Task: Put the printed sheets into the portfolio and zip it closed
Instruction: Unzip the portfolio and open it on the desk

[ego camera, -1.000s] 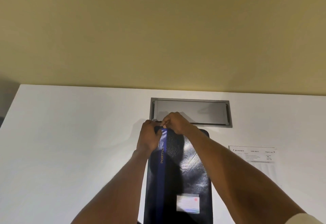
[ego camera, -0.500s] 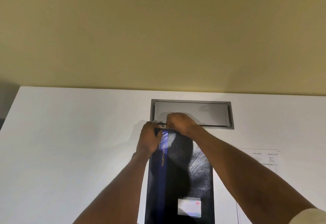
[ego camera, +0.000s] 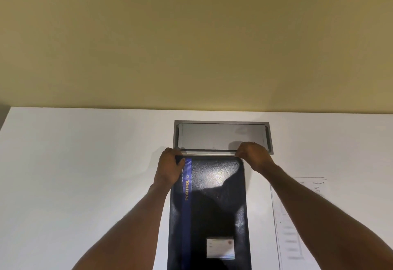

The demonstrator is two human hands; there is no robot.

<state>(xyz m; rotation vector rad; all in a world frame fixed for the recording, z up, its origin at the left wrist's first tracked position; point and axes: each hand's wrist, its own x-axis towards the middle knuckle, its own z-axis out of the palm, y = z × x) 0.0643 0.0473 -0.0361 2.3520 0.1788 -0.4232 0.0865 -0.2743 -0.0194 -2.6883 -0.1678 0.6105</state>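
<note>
Looks like the zip is being run along the far edge of the portfolio (ego camera: 212, 206), which lies flat mid-desk toward the near edge. Left hand (ego camera: 170, 168) clamps the far-left corner; right hand (ego camera: 253, 157) pinches at the far-right corner (presumably the zip pull, too small to tell). Sheets (ego camera: 297, 216) lie on the desk (ego camera: 85, 174) beside it, so opening up probably comes next.

Two bare forearms reached up from the bottom edge of the frame toward its centre. The left hand (ego camera: 169, 168) sat just left of centre, palm down, its fingers (ego camera: 172, 152) curled over and closed in a grip at their tips. The right hand (ego camera: 254, 156) sat right of centre at about the same height, knuckles up, fingers bunched together in a pinch at its left side. The hands were well apart.
</note>
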